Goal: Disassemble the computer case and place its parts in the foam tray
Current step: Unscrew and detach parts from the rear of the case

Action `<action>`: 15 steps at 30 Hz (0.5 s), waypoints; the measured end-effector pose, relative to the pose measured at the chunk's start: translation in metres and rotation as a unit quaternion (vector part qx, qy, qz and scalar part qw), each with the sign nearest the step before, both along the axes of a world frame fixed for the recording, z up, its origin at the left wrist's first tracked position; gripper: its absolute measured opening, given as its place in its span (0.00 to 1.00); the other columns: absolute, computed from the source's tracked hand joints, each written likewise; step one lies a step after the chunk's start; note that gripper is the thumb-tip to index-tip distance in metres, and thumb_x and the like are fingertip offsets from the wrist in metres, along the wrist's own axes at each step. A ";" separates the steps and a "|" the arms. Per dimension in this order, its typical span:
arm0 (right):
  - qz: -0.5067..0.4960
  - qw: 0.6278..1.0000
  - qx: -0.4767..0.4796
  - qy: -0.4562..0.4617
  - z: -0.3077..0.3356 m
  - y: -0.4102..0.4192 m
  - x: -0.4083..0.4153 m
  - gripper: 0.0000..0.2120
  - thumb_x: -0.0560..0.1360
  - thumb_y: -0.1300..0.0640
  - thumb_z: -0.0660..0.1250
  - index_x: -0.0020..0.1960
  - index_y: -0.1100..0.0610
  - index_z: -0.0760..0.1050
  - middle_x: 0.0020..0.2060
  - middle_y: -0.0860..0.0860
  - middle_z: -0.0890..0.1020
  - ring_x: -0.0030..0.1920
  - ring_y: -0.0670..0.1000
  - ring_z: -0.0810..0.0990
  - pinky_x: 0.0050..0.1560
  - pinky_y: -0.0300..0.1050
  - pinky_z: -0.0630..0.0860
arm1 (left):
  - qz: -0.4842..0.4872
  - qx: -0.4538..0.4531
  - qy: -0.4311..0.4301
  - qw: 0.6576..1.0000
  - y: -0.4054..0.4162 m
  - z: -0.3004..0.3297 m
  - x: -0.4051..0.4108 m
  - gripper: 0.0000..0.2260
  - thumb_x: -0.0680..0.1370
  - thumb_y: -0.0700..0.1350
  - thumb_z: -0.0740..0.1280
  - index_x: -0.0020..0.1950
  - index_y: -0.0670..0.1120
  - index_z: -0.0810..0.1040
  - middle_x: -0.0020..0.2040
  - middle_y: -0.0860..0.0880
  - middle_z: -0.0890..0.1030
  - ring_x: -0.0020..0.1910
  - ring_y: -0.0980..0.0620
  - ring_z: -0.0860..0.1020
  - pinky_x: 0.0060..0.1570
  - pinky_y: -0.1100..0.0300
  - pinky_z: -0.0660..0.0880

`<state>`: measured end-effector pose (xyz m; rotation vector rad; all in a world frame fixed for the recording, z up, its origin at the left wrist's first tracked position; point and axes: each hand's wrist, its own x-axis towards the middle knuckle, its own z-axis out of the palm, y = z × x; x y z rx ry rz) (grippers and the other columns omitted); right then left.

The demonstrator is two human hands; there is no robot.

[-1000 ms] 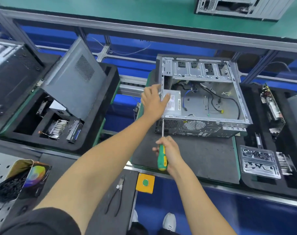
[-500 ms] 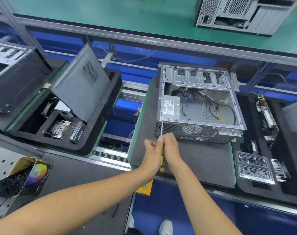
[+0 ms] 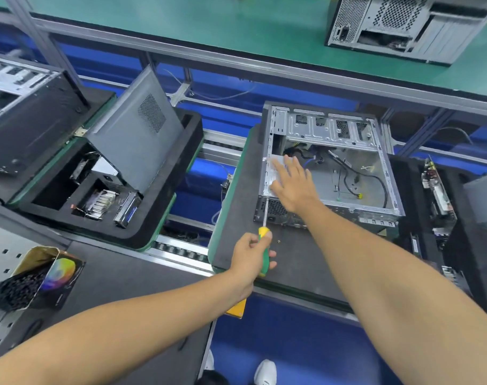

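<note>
Gripping green-and-yellow-handled screwdriver in left hand, tip at rear of open grey metal computer case on dark worktop mat; reaching right hand, fingers spread, over silver power supply box; side panel already off, supply and cables still inside, black foam tray awaiting them

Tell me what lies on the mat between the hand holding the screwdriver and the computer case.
In the head view, a small loose screw lies on the dark mat between the left hand and the computer case. The screwdriver also spans that gap.
</note>
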<state>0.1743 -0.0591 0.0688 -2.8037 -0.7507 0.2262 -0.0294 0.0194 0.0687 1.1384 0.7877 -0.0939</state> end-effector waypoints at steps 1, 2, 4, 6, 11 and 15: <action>-0.005 1.000 0.007 0.003 -0.001 0.000 0.001 0.32 0.83 0.48 0.52 0.84 0.47 0.45 0.83 0.52 0.49 0.82 0.54 0.43 0.80 0.63 0.47 | -0.006 -0.014 0.001 1.000 -0.001 0.002 -0.001 0.13 0.82 0.51 0.68 0.51 0.41 0.77 0.44 0.45 0.79 0.36 0.54 0.80 0.34 0.57 0.81; -0.010 1.000 0.013 0.009 -0.001 0.000 0.003 0.32 0.83 0.49 0.52 0.84 0.50 0.45 0.83 0.53 0.49 0.82 0.54 0.45 0.79 0.63 0.48 | -0.011 -0.024 0.006 1.000 -0.001 0.004 -0.001 0.15 0.83 0.53 0.66 0.53 0.40 0.79 0.43 0.47 0.80 0.36 0.54 0.80 0.34 0.58 0.81; -0.016 1.000 0.020 0.012 0.000 0.002 0.008 0.30 0.83 0.52 0.53 0.83 0.53 0.50 0.82 0.55 0.53 0.81 0.56 0.49 0.79 0.61 0.51 | -0.017 -0.048 0.024 0.998 0.001 0.008 0.002 0.19 0.85 0.54 0.61 0.56 0.40 0.82 0.42 0.49 0.80 0.33 0.54 0.76 0.30 0.61 0.77; -0.007 1.000 0.011 -0.008 0.005 0.004 0.017 0.26 0.82 0.54 0.55 0.79 0.56 0.59 0.77 0.60 0.62 0.76 0.60 0.60 0.75 0.57 0.57 | -0.015 -0.080 0.039 0.996 0.004 0.012 0.005 0.19 0.86 0.55 0.59 0.55 0.41 0.81 0.41 0.49 0.77 0.31 0.54 0.72 0.27 0.63 0.70; -0.018 0.996 0.039 -0.081 0.003 0.007 0.027 0.16 0.80 0.55 0.59 0.66 0.57 0.71 0.59 0.58 0.70 0.56 0.59 0.67 0.61 0.55 0.64 | -0.010 -0.055 0.058 0.997 0.009 0.008 0.007 0.15 0.81 0.55 0.69 0.56 0.46 0.69 0.47 0.45 0.71 0.31 0.52 0.71 0.24 0.62 0.67; -0.013 0.997 0.072 -0.036 -0.003 0.008 0.027 0.18 0.79 0.52 0.60 0.65 0.57 0.71 0.70 0.59 0.67 0.70 0.61 0.64 0.71 0.57 0.61 | -0.011 -0.020 0.022 0.999 0.019 -0.002 0.004 0.16 0.79 0.54 0.72 0.51 0.44 0.71 0.43 0.43 0.75 0.31 0.52 0.76 0.27 0.60 0.73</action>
